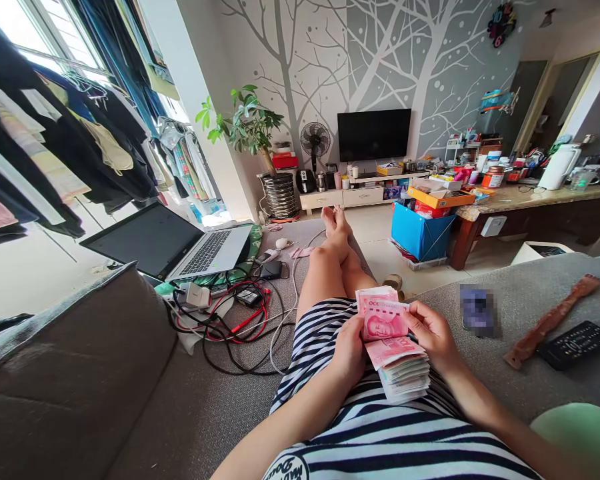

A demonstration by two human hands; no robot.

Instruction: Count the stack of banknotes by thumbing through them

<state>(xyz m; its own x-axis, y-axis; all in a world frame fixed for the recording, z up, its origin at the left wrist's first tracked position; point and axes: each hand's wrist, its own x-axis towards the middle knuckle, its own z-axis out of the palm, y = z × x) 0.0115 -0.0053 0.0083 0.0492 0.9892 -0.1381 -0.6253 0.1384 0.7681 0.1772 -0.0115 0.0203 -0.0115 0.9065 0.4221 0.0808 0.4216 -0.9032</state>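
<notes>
Both hands are over my lap, on striped black-and-white cloth. My left hand (349, 348) is closed on the left side of a thick stack of pink banknotes (404, 373), some of whose lower edges look pale and greenish. Between thumb and fingers, my right hand (431, 330) pinches the right edge of a pink banknote (384, 323) marked 100, with a portrait facing up. That note lies across the upper part of the bundle, and more pink notes (375, 293) show behind it. The fingers under the stack are hidden.
On the grey sofa at left lie an open laptop (205, 253) and tangled cables (240, 327). At right are a blurred purple object (477, 311), a brown strip (555, 320) and a black device (577, 345). Beyond stand a blue box (423, 232) and a cluttered table (540, 199).
</notes>
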